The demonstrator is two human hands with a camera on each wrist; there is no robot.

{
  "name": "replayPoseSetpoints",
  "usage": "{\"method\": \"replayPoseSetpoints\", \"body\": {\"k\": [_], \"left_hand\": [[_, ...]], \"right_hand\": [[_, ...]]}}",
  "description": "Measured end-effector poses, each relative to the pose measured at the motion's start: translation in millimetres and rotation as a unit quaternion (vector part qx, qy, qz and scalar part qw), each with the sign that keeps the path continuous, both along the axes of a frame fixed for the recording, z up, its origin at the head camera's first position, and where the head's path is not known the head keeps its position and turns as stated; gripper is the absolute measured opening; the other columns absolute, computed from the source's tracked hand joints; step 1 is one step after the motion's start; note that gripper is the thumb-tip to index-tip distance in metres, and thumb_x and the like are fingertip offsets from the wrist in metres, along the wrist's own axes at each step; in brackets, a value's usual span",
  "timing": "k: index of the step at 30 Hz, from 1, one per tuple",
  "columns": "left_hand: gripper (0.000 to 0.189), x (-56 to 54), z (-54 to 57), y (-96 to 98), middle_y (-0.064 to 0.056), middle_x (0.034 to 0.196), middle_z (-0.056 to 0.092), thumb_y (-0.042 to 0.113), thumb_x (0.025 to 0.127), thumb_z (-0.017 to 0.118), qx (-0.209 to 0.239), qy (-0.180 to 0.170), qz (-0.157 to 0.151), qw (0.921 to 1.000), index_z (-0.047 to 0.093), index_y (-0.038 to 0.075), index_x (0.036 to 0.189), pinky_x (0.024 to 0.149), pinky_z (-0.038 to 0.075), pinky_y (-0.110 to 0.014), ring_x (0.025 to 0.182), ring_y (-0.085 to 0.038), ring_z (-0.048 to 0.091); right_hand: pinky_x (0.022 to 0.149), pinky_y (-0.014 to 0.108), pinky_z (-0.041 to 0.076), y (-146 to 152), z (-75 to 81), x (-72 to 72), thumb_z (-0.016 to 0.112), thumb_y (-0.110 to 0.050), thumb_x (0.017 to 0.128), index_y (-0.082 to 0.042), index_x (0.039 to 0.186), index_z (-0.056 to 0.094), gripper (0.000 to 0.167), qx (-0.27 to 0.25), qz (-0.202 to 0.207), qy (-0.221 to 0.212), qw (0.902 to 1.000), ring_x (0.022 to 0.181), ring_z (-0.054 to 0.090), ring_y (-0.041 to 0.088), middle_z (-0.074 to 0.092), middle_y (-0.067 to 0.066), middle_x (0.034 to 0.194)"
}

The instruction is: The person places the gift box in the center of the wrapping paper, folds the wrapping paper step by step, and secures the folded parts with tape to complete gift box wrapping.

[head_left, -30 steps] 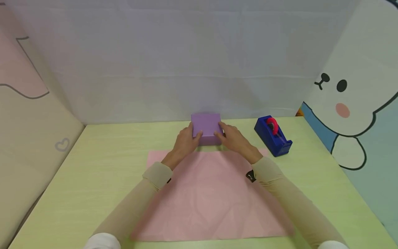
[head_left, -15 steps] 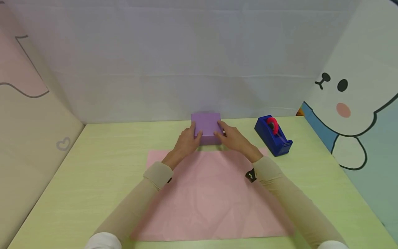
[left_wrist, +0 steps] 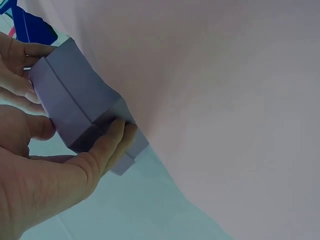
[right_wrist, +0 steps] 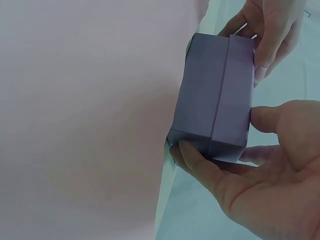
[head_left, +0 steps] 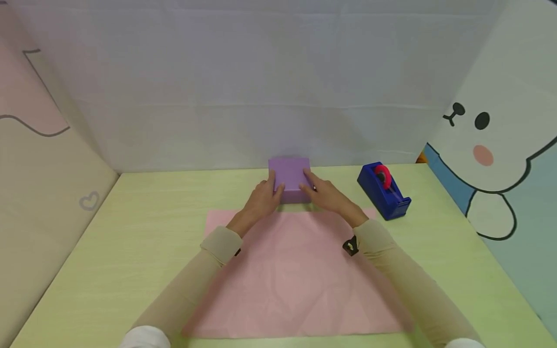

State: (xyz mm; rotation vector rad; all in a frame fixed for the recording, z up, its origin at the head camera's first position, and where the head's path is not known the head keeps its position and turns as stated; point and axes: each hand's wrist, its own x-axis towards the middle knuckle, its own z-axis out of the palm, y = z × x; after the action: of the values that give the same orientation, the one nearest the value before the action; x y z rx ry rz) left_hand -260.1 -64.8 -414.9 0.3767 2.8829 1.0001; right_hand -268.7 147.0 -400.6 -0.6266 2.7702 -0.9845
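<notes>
A purple lidded box (head_left: 290, 173) stands at the back of the table, just beyond a pink sheet of paper (head_left: 300, 275). My left hand (head_left: 261, 199) grips its left side, the thumb along the near top edge and fingers against the side wall. On the opposite side my right hand (head_left: 327, 194) holds the box the same way. Both wrist views show the fingers curled against the end walls of the box (left_wrist: 75, 90), with a lid seam running along its front (right_wrist: 215, 95). The far side of the box is hidden.
To the right of the box stands a blue tape dispenser (head_left: 384, 191) with a red-cored roll. A white cloth wall (head_left: 278, 87) rises right behind the table (head_left: 143, 232). Printed panels with cartoon drawings (head_left: 491, 145) flank both sides.
Both hands stay on the box in nearly the same place. The left fingers have shifted slightly to the right along the box; the view itself has drifted a little.
</notes>
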Motion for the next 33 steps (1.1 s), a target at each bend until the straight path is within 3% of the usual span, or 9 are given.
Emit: {"method": "replayPoseSetpoints", "body": {"k": [16, 33], "left_hand": [[0.065, 1.0, 0.1, 0.9, -0.041, 0.141, 0.046, 0.028, 0.113, 0.038, -0.011, 0.003, -0.026, 0.9996, 0.014, -0.01, 0.159, 0.104, 0.046, -0.058, 0.125, -0.053, 0.055], [0.064, 7.9, 5.3, 3.1, -0.038, 0.139, 0.05, 0.03, 0.112, 0.039, -0.022, 0.024, -0.01, 0.9994, 0.019, -0.007, 0.16, 0.1, 0.049, -0.056, 0.118, -0.05, 0.06]], "right_hand": [[0.114, 0.056, 0.037, 0.0, -1.3, 3.1, 0.05, -0.018, 0.109, 0.014, 0.156, 0.024, 0.062, -0.024, 0.017, 0.018, 0.9994, 0.14, 0.041, 0.047, 0.03, 0.036, 0.155], [0.112, 0.056, 0.039, 1.1, 3.9, 7.9, 0.052, -0.019, 0.109, 0.012, 0.157, 0.025, 0.063, -0.03, 0.011, 0.022, 0.9992, 0.139, 0.044, 0.046, 0.031, 0.035, 0.156]]}}
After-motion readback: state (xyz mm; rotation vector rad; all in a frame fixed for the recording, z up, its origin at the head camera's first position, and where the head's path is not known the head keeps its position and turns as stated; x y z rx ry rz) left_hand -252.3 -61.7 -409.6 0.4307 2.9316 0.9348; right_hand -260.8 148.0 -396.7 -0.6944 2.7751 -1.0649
